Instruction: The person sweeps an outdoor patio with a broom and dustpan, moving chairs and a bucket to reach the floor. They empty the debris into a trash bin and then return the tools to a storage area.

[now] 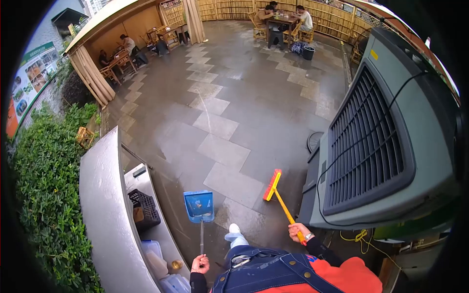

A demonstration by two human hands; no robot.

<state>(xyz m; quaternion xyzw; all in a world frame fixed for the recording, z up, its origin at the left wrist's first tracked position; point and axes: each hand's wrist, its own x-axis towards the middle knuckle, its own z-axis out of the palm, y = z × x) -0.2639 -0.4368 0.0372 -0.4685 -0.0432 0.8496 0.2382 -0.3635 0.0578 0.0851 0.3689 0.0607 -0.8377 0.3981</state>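
Observation:
My left hand grips the thin metal handle of a blue dustpan, whose pan rests low over the wet stone floor ahead of my foot. My right hand holds the yellow handle of a broom with an orange and red head, which touches the paving to the right of the dustpan. The two tools are about an arm's width apart. My shoe shows between them.
A large grey air cooler stands close on the right, with a black cable and yellow cord by its base. A curved metal counter with a black crate lies left, beside a hedge. People sit at distant tables.

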